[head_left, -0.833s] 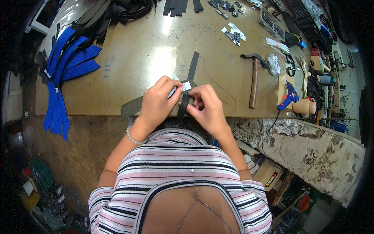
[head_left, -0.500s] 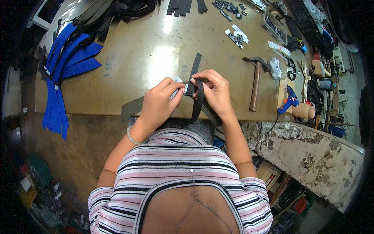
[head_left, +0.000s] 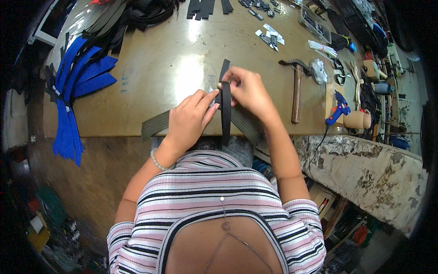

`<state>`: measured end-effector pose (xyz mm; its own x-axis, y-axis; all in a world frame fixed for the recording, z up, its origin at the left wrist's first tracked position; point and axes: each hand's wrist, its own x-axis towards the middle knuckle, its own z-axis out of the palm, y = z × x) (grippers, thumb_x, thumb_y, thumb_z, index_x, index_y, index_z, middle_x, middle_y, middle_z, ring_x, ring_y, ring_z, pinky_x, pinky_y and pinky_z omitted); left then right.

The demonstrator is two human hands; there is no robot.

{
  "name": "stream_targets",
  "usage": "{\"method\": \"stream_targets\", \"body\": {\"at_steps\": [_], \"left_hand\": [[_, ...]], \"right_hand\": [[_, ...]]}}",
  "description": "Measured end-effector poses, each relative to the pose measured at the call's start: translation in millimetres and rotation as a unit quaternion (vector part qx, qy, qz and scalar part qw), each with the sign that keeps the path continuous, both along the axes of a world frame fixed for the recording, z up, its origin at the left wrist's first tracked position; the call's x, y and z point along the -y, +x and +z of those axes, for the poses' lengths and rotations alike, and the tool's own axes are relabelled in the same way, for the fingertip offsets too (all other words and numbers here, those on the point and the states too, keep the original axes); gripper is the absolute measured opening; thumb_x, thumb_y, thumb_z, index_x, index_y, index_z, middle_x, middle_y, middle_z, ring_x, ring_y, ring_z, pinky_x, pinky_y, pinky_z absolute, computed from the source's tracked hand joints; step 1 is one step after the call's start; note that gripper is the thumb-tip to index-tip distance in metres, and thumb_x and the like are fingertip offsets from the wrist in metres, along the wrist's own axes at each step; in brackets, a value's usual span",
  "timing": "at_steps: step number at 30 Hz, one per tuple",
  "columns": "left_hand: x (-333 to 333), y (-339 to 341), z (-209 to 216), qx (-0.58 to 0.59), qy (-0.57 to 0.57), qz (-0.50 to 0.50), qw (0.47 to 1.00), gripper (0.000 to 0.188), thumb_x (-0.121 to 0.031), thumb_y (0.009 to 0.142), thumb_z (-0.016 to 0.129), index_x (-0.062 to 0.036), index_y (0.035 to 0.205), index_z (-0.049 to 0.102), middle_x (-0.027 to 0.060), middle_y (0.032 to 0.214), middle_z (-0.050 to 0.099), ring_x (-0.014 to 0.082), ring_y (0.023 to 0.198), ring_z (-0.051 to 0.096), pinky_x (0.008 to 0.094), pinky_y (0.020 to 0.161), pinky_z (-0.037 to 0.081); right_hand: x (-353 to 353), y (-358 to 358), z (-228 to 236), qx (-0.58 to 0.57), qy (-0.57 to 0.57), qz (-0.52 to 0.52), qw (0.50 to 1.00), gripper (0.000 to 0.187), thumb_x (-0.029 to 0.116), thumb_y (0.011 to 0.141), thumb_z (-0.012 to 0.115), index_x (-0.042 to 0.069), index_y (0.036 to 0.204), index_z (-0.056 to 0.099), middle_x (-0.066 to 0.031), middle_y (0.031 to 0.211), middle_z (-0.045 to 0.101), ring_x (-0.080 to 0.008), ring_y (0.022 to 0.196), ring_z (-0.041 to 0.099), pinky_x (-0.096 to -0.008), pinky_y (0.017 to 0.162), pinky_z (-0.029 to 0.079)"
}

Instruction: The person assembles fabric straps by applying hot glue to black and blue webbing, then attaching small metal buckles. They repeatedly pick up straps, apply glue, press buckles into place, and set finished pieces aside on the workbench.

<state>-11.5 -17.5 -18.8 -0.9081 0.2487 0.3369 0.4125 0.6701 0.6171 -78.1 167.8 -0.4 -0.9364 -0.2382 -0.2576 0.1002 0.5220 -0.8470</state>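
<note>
At the near edge of the table, my left hand [head_left: 194, 112] presses its fingertips onto a small white label [head_left: 212, 102] at the join of the straps. A ribbed olive-grey strap [head_left: 155, 124] comes out from under that hand to the left, and a similar olive-grey length [head_left: 244, 124] slants down to the right. My right hand [head_left: 246, 91] pinches a narrow black strap [head_left: 226, 112], whose long end hangs toward me over the edge. Beyond the fingers a dark strap end [head_left: 225, 68] points away from me. The exact overlap is hidden by my fingers.
Blue straps [head_left: 68, 96] hang over the left edge, with black webbing [head_left: 148, 13] behind. A hammer [head_left: 297, 93], a blue glue gun [head_left: 338, 109] with a cord, and a tan roll [head_left: 358, 120] lie to the right. Labels [head_left: 271, 36] and small black pieces [head_left: 260, 7] sit far back.
My right hand has shifted up and slightly left, and the black strap now hangs straighter instead of curving in a loop. My left hand stays beside the label, its fingers reaching a little farther right.
</note>
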Motion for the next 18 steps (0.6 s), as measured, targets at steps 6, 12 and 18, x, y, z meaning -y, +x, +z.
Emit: {"method": "stream_targets", "body": {"at_steps": [6, 12, 18], "left_hand": [[-3, 1, 7, -0.016, -0.157, -0.033, 0.987, 0.033, -0.023, 0.092, 0.065, -0.0131, 0.123, 0.064, 0.0054, 0.092, 0.060, 0.0239, 0.075, 0.063, 0.0361, 0.062, 0.054], [-1, 0, 3, -0.024, -0.061, -0.021, 0.998, 0.030, -0.015, 0.092, 0.063, -0.0099, 0.121, 0.066, 0.0075, 0.090, 0.060, 0.0240, 0.073, 0.062, 0.0361, 0.062, 0.052], [7, -3, -2, 0.079, 0.146, 0.036, 0.986, 0.024, -0.005, 0.094, 0.059, -0.0003, 0.116, 0.066, 0.0106, 0.091, 0.060, 0.0213, 0.065, 0.059, 0.0329, 0.060, 0.049]], "right_hand": [[-29, -32, -2, -0.432, 0.158, -0.103, 0.882, 0.030, 0.008, 0.086, 0.069, -0.002, 0.114, 0.064, -0.0233, 0.112, 0.067, -0.0329, 0.088, 0.070, -0.0385, 0.078, 0.055], [-134, 21, -18, -0.133, 0.518, -0.313, 0.785, 0.048, 0.041, 0.092, 0.065, 0.002, 0.120, 0.063, -0.0195, 0.118, 0.061, -0.0408, 0.109, 0.059, -0.0505, 0.090, 0.051], [-70, 86, 28, -0.149, 0.106, -0.330, 0.926, 0.036, 0.031, 0.100, 0.055, -0.004, 0.090, 0.059, -0.0254, 0.082, 0.067, -0.0430, 0.073, 0.065, -0.0477, 0.066, 0.050]]}}
